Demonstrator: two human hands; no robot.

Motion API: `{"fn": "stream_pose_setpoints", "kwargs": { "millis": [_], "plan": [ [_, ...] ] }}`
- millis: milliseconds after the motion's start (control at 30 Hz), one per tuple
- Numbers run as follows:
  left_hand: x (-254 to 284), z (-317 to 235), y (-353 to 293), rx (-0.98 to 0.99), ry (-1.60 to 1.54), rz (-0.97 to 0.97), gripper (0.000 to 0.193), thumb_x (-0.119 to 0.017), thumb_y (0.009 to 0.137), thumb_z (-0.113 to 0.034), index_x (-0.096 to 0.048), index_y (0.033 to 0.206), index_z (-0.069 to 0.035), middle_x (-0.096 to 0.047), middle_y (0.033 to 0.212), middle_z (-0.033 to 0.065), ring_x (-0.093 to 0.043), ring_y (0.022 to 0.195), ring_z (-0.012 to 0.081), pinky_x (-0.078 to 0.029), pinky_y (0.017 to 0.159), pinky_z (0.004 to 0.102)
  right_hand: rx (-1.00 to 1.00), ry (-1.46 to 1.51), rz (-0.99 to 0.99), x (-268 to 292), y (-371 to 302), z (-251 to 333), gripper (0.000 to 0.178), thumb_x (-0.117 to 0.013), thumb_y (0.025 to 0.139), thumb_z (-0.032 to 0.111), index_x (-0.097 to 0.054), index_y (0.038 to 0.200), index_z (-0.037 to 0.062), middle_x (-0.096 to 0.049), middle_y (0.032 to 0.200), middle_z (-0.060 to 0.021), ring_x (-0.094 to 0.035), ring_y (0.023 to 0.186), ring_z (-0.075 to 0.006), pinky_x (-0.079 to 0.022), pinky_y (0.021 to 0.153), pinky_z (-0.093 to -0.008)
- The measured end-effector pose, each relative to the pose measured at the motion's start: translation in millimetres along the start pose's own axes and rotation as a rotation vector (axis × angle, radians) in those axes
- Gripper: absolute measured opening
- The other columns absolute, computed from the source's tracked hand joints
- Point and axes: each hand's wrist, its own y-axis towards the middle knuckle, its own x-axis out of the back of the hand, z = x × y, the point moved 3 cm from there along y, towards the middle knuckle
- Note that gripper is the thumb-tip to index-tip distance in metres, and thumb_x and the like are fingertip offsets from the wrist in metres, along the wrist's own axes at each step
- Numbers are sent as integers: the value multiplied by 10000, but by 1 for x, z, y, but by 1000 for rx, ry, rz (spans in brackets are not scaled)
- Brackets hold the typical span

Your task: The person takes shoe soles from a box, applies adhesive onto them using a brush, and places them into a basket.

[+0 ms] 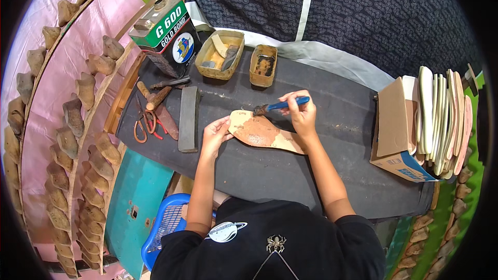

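Note:
A tan shoe insole (pixel 262 134) lies over the dark tabletop in front of me, its wide end to the left and its narrow end under my right wrist. A wet-looking brown coat covers part of its upper face; the rest is paler. My left hand (pixel 215 136) is closed on the insole's left edge, thumb and fingers pinching it. In my right hand (pixel 302 113) is a brush (pixel 280 105) with a blue handle, gripped like a pen. Its dark, clotted bristles touch the insole near the far edge of the wide end.
Back left stand a green and black metal can (pixel 165 39), a tub (pixel 237 67) with scraps and a smaller glue-stained tub (pixel 271 78). Scissors (pixel 140 132), a hammer (pixel 150 98) and a grey block (pixel 188 124) lie left. A cardboard box (pixel 389 129) of insoles stands right.

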Motion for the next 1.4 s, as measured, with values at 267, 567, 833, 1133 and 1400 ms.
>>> {"fn": "stream_pose_setpoints", "kwargs": {
  "millis": [267,567,833,1133,1400],
  "plan": [
    [-2,-5,3,-5,5,4,308,-532,831,-180,-517,1064,20,-592,937,78,-584,760,114,-486,641,228,256,-217,-10,24,8,6,162,-492,805,101,-429,672,33,-491,550,-26,-472,499,-70,-369,464,-198],
    [-1,-3,6,-7,7,-2,300,-531,831,-169,-514,1064,19,-593,932,75,-582,760,106,-486,628,216,20,-27,123,0,3,7,131,-534,821,122,-474,812,5,-589,809,-103,-577,672,-123,-498,576,-234],
    [-2,-6,4,-7,14,-7,304,-539,827,-175,-515,1065,13,-594,920,68,-582,759,107,-485,637,221,258,-188,129,11,7,9,158,-526,783,113,-448,671,35,-511,599,-42,-488,539,-90,-378,469,-216],
    [-3,-7,4,7,8,-6,293,-533,831,-179,-524,1059,4,-595,919,67,-582,754,108,-483,645,230,219,-105,0,40,14,15,172,-486,803,161,-451,680,46,-537,555,-47,-464,469,-68,-346,417,-185],
    [-2,-6,3,-15,13,-23,293,-535,830,-183,-527,1062,-4,-594,922,58,-577,760,100,-472,638,216,175,22,-12,40,14,-5,162,-452,775,156,-413,662,47,-493,526,-66,-439,437,-89,-333,407,-197]
  ]
}}
